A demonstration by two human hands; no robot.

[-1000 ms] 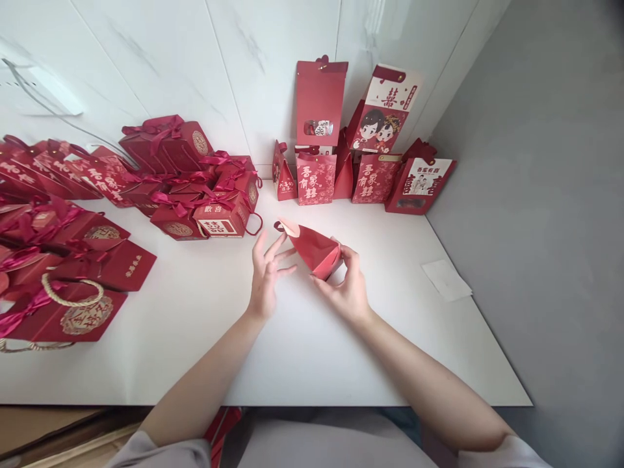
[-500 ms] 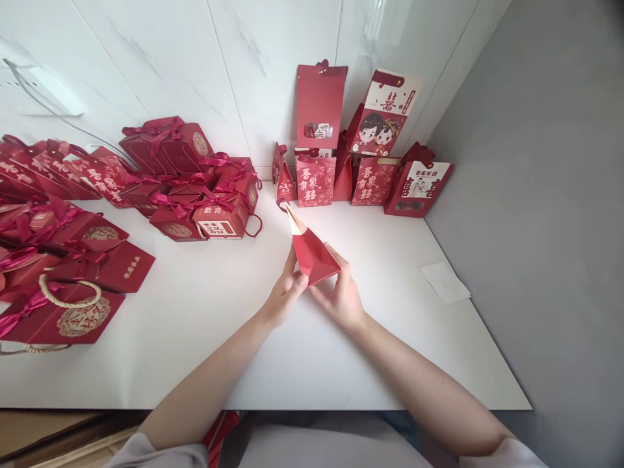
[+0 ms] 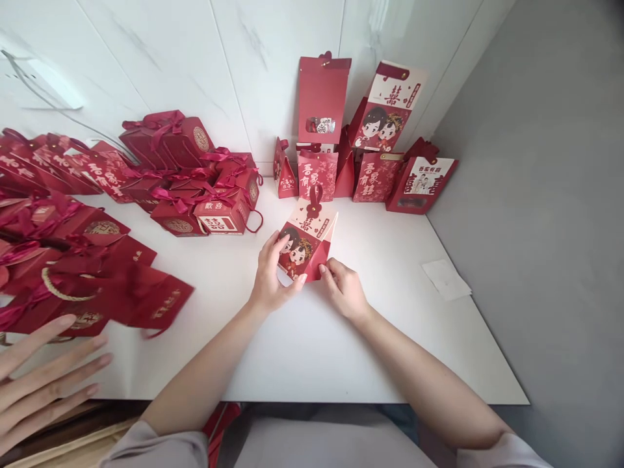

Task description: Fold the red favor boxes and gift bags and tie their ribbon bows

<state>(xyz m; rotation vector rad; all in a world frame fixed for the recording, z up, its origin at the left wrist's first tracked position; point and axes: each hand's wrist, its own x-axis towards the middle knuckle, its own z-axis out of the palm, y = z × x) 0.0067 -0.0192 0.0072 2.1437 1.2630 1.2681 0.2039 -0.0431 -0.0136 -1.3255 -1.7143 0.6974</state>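
Observation:
A small red and cream paper gift box [image 3: 309, 238] is held tilted above the white table between my two hands. Its broad face shows a cartoon couple, and a dark red loop tab sticks up from its peak. My left hand [image 3: 271, 276] wraps the left side, fingers across the printed face and thumb along the bottom edge. With thumb and fingers, my right hand [image 3: 345, 289] pinches the lower right corner near the red side panel.
Similar gift boxes [image 3: 375, 175] stand against the tiled wall. Ribboned red boxes [image 3: 199, 211] crowd the left. Another person's spread hand [image 3: 53, 383] reaches in at lower left, near a blurred red box [image 3: 156, 296]. A white paper piece [image 3: 446, 279] lies right, by the grey wall [image 3: 546, 214].
The gift box in my hands has been turned, bringing its printed face and loop tab into view. Another person's hand and a blurred red box have appeared at the left.

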